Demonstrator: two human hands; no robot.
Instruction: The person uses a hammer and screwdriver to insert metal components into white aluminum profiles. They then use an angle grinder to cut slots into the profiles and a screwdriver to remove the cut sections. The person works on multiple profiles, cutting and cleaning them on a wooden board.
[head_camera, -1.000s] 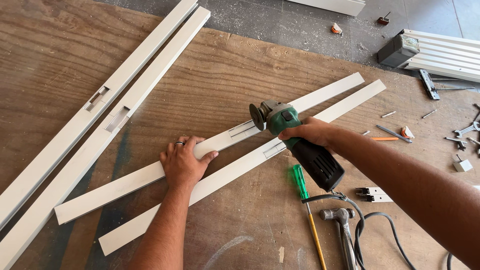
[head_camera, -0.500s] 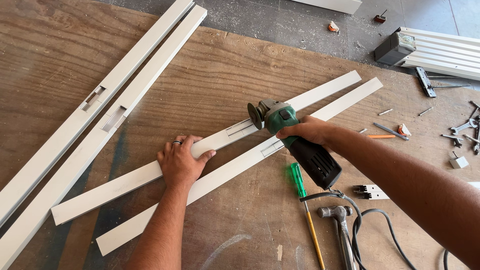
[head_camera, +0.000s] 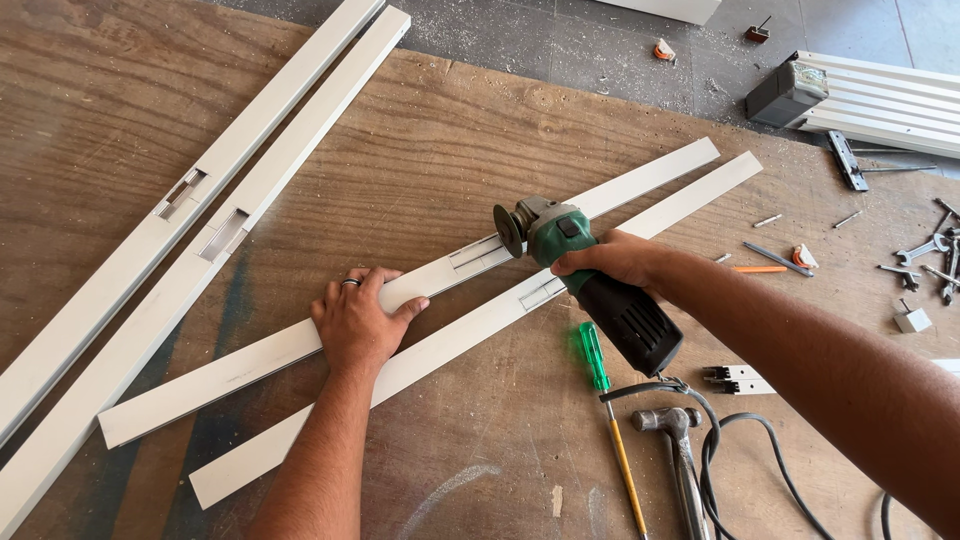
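Hardly moved since a moment ago: left hand (head_camera: 358, 318) stayed flat on the upper white strip (head_camera: 300, 340), right hand (head_camera: 612, 258) kept its wrap round the green and black grinder (head_camera: 590, 280). Left hand lay open, fingers spread, pressing the strip down on the wooden table (head_camera: 120, 90), with a ring on one finger. Right hand closed tight round the grinder's middle. Grinder disc (head_camera: 505, 231) sat right at the cut-out slot (head_camera: 478, 254) in the upper strip, touching or just above, hard to tell which. Second white strip (head_camera: 470, 335) lay just below the first, almost side by side, with its own slot near the grinder body. Two longer white strips (head_camera: 215, 200) lay well apart at the left, each with a slot too. Green-handled screwdriver (head_camera: 598, 372) and hammer (head_camera: 676, 440) lay near the grinder's black cord (head_camera: 745, 450). Small wrenches (head_camera: 925, 250) and screws sat at the far right edge
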